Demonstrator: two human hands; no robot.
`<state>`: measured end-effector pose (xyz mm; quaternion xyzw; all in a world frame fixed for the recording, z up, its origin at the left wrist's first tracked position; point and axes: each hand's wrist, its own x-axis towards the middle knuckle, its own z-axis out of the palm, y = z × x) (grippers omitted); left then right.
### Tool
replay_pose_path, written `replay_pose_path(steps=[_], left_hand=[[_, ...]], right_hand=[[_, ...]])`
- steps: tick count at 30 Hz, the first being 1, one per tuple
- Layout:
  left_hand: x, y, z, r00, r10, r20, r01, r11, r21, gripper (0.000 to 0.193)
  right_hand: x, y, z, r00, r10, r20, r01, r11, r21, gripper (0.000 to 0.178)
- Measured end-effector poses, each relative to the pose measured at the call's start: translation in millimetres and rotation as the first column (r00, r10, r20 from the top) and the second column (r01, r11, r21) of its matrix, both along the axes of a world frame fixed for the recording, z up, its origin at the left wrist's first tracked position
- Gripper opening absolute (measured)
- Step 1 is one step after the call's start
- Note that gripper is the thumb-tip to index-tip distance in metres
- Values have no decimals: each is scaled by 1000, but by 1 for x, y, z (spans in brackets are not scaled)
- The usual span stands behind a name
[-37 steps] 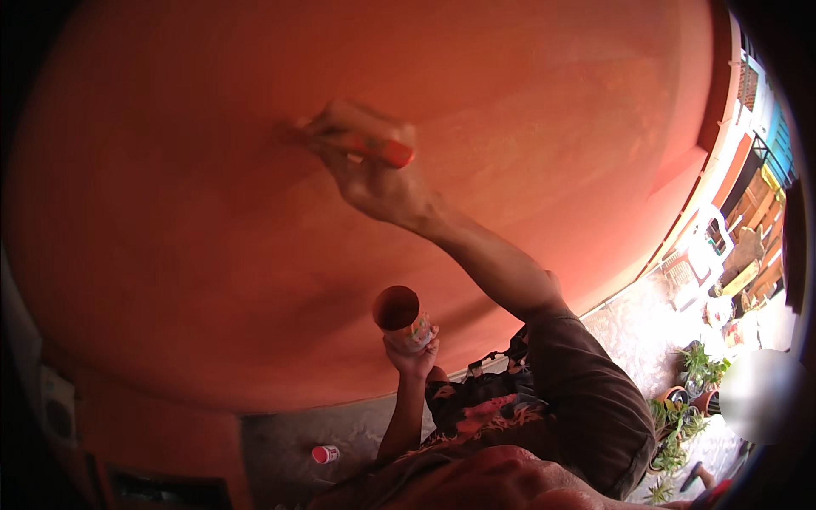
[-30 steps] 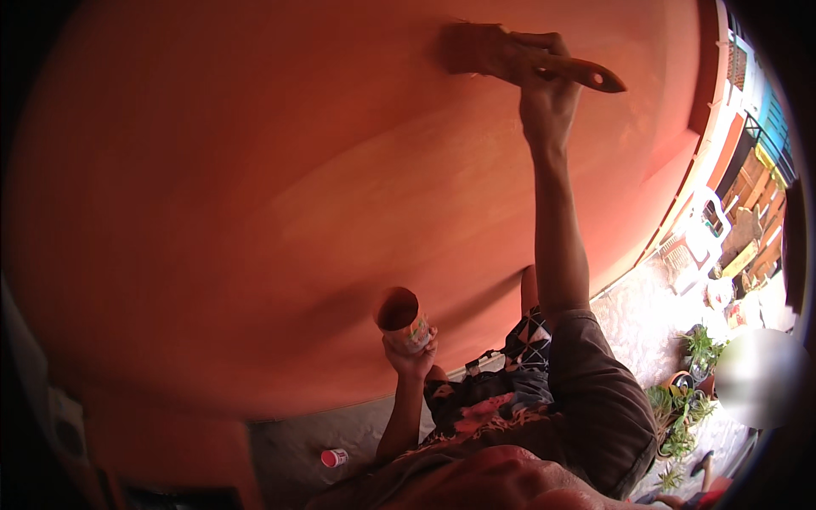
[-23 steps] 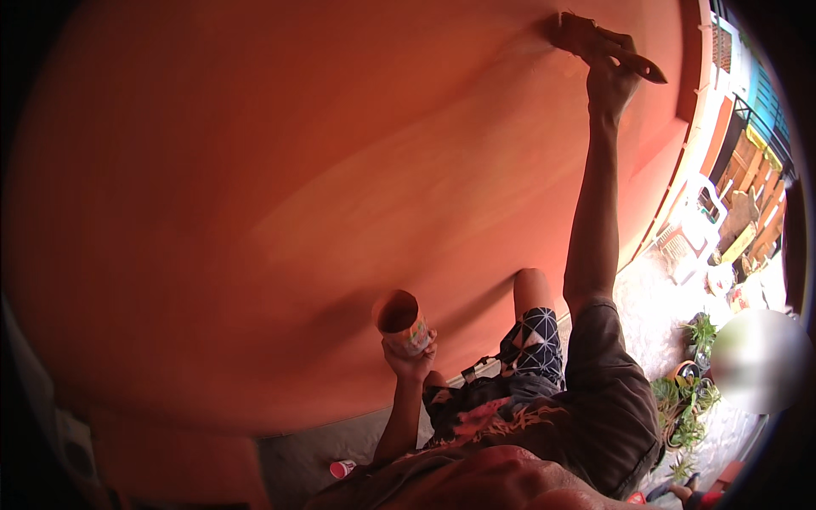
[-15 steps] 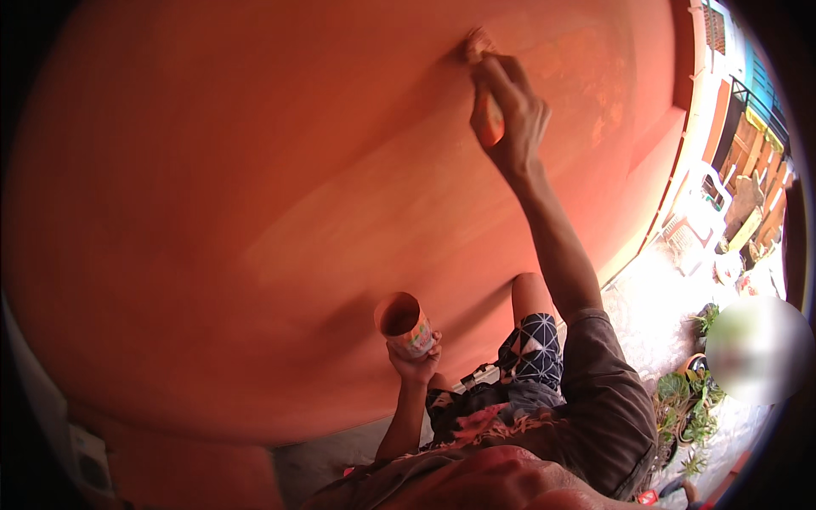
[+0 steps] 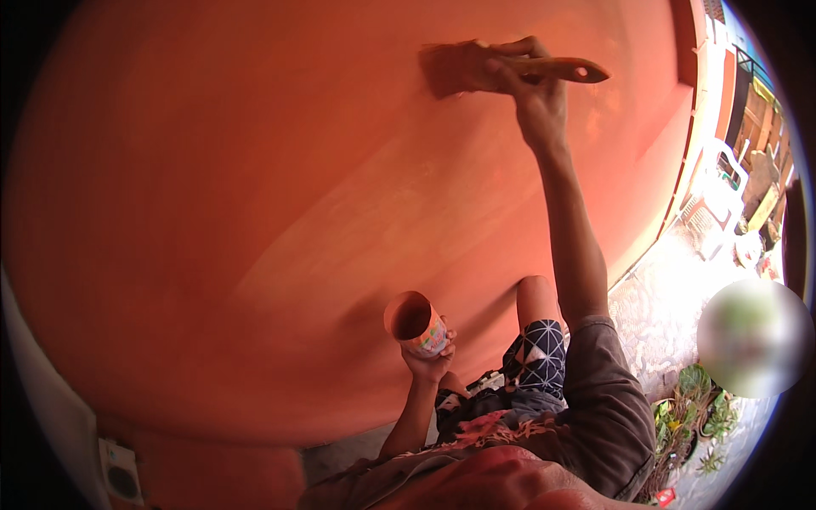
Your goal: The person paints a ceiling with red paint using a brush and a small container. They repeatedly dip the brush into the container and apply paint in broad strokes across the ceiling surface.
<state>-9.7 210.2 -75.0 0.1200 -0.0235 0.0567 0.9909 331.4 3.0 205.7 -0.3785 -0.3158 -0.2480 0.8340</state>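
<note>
My right hand (image 5: 535, 85) reaches up along the orange wall (image 5: 212, 170), closed round a wide paintbrush (image 5: 467, 70). The brush lies nearly level, its bristles pointing left against the wall and its wooden handle sticking out to the right. Lower down, my left hand (image 5: 432, 364) grips a cup-like paint can (image 5: 429, 338) with a coloured label. The can tilts so its mouth faces up and left; its inside is coated orange, and how full it is cannot be told. A paler patch of wall lies between the two hands.
To the right, a white plastic chair (image 5: 722, 191) stands on a sunlit floor (image 5: 646, 331), with stacked wood (image 5: 759, 161) behind it. Potted plants (image 5: 697, 416) sit at the lower right. At the lower left is a white box-shaped unit (image 5: 121, 470) with a round dark grille.
My right hand has turned the paintbrush from upright to nearly level, bristles now left, and sits slightly lower. The left hand still holds the can, shifted slightly right in view.
</note>
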Motion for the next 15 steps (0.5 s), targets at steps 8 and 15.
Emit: replay_pose_path(steps=[8, 15], left_hand=[[5, 2, -2, 1000, -13, -28, 14, 1000, 17, 72], [9, 5, 3, 998, -35, -59, 37, 999, 36, 79]], right_hand=[[142, -102, -11, 954, -293, -71, 301, 932, 204, 6], [137, -76, -16, 517, -845, 139, 856, 515, -54, 12]])
